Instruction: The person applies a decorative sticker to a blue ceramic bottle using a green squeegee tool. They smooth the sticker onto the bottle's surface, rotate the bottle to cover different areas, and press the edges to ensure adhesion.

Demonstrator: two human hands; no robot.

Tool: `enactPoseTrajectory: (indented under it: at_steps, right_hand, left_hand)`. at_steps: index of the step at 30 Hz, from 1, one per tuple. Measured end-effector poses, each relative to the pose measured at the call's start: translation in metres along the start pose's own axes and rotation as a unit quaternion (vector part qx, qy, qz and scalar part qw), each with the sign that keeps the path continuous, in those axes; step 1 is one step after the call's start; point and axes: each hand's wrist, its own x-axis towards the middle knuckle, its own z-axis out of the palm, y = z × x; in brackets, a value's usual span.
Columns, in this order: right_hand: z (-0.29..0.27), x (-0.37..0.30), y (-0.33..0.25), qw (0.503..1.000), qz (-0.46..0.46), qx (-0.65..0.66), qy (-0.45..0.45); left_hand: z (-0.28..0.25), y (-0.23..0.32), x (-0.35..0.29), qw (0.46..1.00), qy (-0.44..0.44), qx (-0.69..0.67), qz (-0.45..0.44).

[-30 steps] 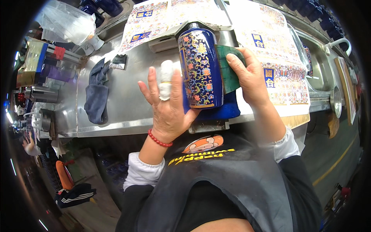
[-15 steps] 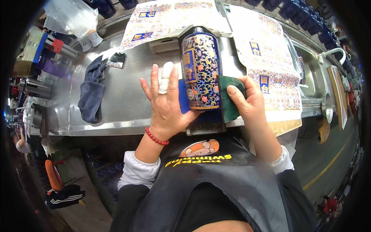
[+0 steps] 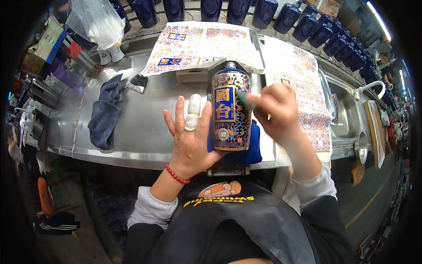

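Note:
A dark blue bottle with a colourful flowered wrap and a blue front panel lies on its back, neck pointing away, on a blue cloth. My left hand is beside its left side, fingers spread, the thumb against the bottle's lower left edge. A white knitted finger cover is on one finger of that hand. My right hand, blurred by motion, pinches a thin green scraper at the right of the panel. Most of the scraper is hidden behind the fingers.
Printed flowered sheets lie behind and to the right of the bottle. A dark cloth and a small black-and-white packet are on the steel counter at left. A sink is at right; blue bottles line the back.
The bottle has turned so its panel faces up more squarely. My right hand has moved the green scraper from the bottle's lower right side up onto its front. The view has tilted upward.

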Motion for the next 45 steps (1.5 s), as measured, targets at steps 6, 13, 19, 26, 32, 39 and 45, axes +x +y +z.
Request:
enactPoseTrajectory:
  at_steps: [6,13,19,26,32,39,45]
  right_hand:
    - [-0.01,0.008,0.01,0.929,0.078,0.308,-0.188]
    - [-0.013,0.011,0.012,0.941,-0.092,0.179,-0.271]
    - [-0.003,0.032,-0.006,0.973,-0.149,0.002,-0.178]
    - [0.016,0.051,0.018,0.989,-0.102,-0.067,-0.088]
    - [0.009,0.032,0.036,0.971,0.016,0.227,-0.069]
    - [-0.008,0.001,0.036,0.909,-0.106,0.325,-0.236]
    - [0.007,-0.016,0.036,0.995,-0.078,0.062,-0.003]
  left_hand:
    - [-0.001,0.002,0.002,0.996,0.036,0.059,0.06]
    - [0.013,-0.001,-0.004,0.998,-0.027,-0.046,-0.046]
    - [0.016,0.001,-0.006,0.998,-0.03,-0.028,-0.045]
    - [0.013,0.001,-0.007,0.995,-0.045,-0.052,-0.075]
    - [0.015,0.0,-0.008,0.993,-0.045,-0.075,-0.078]
    - [0.017,-0.003,-0.008,0.992,-0.051,-0.089,-0.074]
    - [0.014,-0.003,-0.009,0.991,-0.073,-0.092,-0.069]
